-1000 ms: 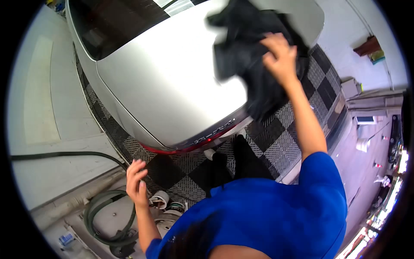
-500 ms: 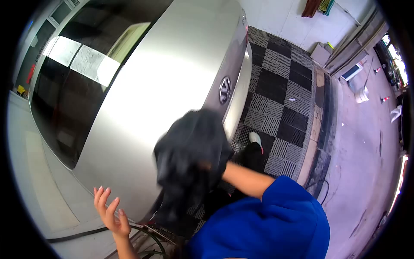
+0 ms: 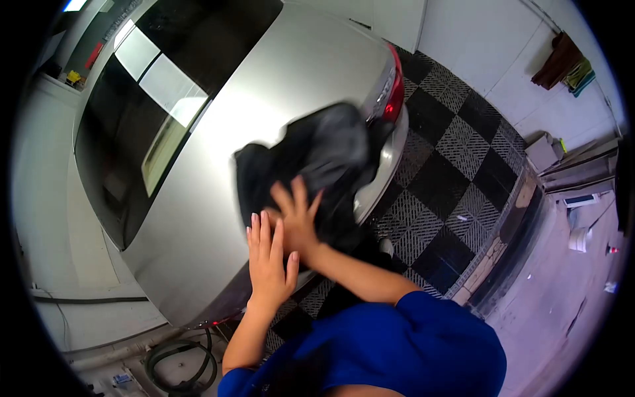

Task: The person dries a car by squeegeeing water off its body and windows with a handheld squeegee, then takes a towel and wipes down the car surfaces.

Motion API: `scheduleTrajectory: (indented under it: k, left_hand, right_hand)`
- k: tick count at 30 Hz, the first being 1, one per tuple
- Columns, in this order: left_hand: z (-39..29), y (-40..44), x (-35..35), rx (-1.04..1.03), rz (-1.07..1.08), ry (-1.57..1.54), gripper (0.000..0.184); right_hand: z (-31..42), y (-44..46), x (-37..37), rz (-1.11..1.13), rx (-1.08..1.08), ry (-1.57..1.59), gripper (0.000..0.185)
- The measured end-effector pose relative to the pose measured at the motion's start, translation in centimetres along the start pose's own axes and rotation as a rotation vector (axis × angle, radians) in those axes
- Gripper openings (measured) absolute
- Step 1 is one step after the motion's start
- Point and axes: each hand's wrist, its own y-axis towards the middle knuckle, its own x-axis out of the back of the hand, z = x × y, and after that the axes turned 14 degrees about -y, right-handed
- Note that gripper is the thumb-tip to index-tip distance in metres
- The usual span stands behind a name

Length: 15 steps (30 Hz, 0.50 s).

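A crumpled black cloth, blurred by motion, lies over the rear edge of a silver car's trunk lid. My right hand is on the cloth's near part with its fingers spread. Just left of it and partly overlapping it in view is my left hand, raised palm-down with fingers stretched and nothing in it. Whether the left fingertips touch the cloth cannot be made out.
The dark rear window is at the left. Black and grey floor tiles run along the car's rear. A coiled hose lies at lower left. Cloths hang on the right wall; a white bucket stands outside.
The black cloth has moved up and right over the trunk's rear edge, and the right hand now shows on top of it. My left hand has moved right, beside the right hand.
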Motion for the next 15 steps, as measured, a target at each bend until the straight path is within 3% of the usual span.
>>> scheduleTrajectory:
  k: [1,2,3,4,6,7,8,10,11,12,13,15]
  left_hand:
    - [1.5,1.2,-2.1,0.108,0.000,0.100,0.059]
    - [3.0,2.5,-3.8,0.213,-0.002,0.202,0.062]
    - [3.0,4.7,-4.4,0.265,-0.020,0.297,0.061]
    - [2.7,6.9,-4.7,0.263,-0.031,0.297,0.061]
    - [2.5,11.3,-5.3,0.232,0.071,0.061,0.059]
    - [3.9,13.5,-6.2,0.040,0.018,0.096,0.056]
    - [3.7,16.2,-6.3,0.072,0.097,-0.030,0.054]
    - [3.6,21.2,-7.5,-0.071,0.149,0.060,0.052]
    - [3.3,23.6,-7.6,-0.129,0.182,0.079,0.050]
    - [3.2,25.8,-7.9,-0.011,0.255,-0.040,0.048]
    - [3.0,28.1,-8.6,-0.036,0.229,-0.080,0.044]
    - [5.7,32.3,-12.2,-0.259,0.183,-0.025,0.042]
  right_hand:
    - [0.7,-1.0,-0.1,0.099,0.116,-0.103,0.057]
    - [-0.9,0.2,3.5,0.335,0.065,0.203,0.067]
    - [-2.8,0.6,3.1,0.389,-0.062,0.671,0.064]
    - [-4.4,1.5,2.3,0.538,-0.029,0.704,0.067]
    - [-7.5,6.5,6.1,1.034,-0.158,0.541,0.072]
    - [-8.9,7.3,4.6,0.942,-0.124,0.443,0.071]
    - [-9.9,8.3,4.3,0.935,-0.109,0.430,0.071]
    - [-12.3,10.1,4.4,0.312,-0.178,0.366,0.067]
    - [-14.0,11.0,3.9,0.231,-0.169,0.367,0.058]
    - [-16.7,11.7,2.9,0.301,-0.119,0.409,0.048]
    - [-18.4,13.5,4.5,0.249,-0.155,0.382,0.033]
    - [-21.7,16.5,7.1,0.209,-0.058,0.447,0.017]
